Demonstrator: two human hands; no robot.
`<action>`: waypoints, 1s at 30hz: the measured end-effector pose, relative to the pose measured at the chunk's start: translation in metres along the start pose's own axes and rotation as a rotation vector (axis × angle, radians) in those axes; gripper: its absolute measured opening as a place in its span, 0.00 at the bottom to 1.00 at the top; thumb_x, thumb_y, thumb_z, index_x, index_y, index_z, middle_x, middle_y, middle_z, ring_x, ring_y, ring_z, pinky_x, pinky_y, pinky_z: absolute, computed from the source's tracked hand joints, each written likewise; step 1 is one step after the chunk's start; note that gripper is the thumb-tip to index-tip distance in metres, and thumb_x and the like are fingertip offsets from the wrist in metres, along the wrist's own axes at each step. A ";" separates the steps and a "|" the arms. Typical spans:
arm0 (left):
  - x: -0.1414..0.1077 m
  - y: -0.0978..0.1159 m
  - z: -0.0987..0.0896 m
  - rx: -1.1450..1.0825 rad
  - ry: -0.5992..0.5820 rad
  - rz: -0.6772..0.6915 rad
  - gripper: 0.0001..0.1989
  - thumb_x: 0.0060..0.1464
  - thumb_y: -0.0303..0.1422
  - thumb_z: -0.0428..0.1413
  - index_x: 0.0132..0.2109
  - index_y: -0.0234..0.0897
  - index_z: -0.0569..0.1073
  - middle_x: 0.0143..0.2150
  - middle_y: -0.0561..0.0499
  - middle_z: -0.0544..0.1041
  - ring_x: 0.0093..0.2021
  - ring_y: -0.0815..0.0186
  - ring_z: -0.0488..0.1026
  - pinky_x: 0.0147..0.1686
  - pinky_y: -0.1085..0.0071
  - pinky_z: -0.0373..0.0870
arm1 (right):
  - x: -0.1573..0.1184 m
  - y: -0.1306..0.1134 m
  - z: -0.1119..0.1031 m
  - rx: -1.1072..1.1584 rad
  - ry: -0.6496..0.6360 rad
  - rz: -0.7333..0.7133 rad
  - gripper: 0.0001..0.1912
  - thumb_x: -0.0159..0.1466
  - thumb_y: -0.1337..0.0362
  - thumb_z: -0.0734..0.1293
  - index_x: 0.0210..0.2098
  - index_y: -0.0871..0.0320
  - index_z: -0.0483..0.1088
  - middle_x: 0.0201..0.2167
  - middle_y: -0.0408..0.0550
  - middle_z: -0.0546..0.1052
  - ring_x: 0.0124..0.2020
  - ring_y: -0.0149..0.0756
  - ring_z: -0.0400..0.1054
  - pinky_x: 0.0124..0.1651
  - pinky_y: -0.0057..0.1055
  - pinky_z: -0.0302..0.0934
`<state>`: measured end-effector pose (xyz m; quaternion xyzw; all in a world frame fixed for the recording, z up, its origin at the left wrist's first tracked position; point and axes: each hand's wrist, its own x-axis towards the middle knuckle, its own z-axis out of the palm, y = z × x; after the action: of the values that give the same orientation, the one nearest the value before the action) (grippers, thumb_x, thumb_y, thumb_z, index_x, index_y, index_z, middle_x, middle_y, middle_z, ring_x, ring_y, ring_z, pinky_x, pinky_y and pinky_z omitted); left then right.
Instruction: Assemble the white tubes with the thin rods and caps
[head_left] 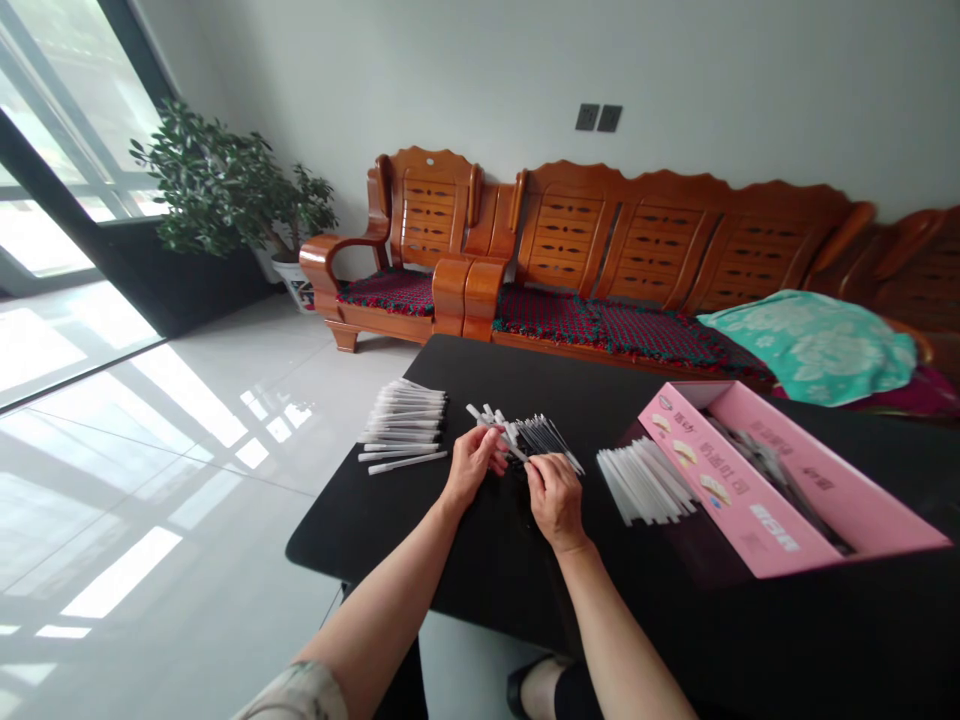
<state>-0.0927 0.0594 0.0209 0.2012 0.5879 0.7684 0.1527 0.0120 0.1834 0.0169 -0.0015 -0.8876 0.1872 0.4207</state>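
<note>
Both hands meet over the black table [480, 580], holding one slim white pen-like stick [516, 452] between them. My left hand [474, 462] pinches its upper left end, and my right hand [555, 495] has its fingers closed on the lower right end. Just beyond the hands lie a few white caps or tubes [489, 412], partly hidden by the fingers. A group of thin dark refills [549, 440] rests behind my right hand. Left of my hands, many white sticks [405, 418] lie in a stack. On the right is a pile of translucent white tubes [646, 482].
An open pink box [739, 490] with something dark and clear plastic inside stands at the table's right. Behind the table are a wooden sofa [570, 240] with woven cushions and a turquoise cloth [821, 345]. A potted plant [232, 190] stands by the glass door.
</note>
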 end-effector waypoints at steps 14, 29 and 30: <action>0.005 -0.004 -0.002 -0.145 0.010 -0.068 0.24 0.50 0.51 0.60 0.37 0.31 0.72 0.22 0.51 0.75 0.20 0.69 0.73 0.22 0.74 0.71 | -0.001 0.000 0.003 -0.029 -0.071 -0.038 0.10 0.68 0.68 0.58 0.37 0.58 0.71 0.30 0.50 0.74 0.35 0.39 0.65 0.40 0.36 0.60; 0.004 -0.003 -0.002 -0.155 0.031 -0.072 0.23 0.50 0.51 0.60 0.36 0.31 0.72 0.22 0.51 0.75 0.19 0.69 0.72 0.22 0.74 0.70 | -0.001 -0.001 0.004 0.008 -0.116 -0.017 0.11 0.69 0.67 0.57 0.36 0.58 0.70 0.31 0.50 0.73 0.35 0.39 0.65 0.42 0.36 0.60; 0.005 -0.004 -0.002 -0.153 0.026 -0.073 0.23 0.50 0.51 0.60 0.36 0.31 0.72 0.22 0.51 0.75 0.19 0.69 0.72 0.22 0.74 0.70 | -0.001 -0.001 0.004 0.007 -0.119 -0.015 0.11 0.69 0.67 0.56 0.36 0.58 0.70 0.31 0.50 0.73 0.35 0.38 0.65 0.41 0.36 0.60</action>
<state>-0.0979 0.0605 0.0174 0.1572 0.5364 0.8076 0.1879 0.0101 0.1809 0.0141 0.0178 -0.9105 0.1867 0.3685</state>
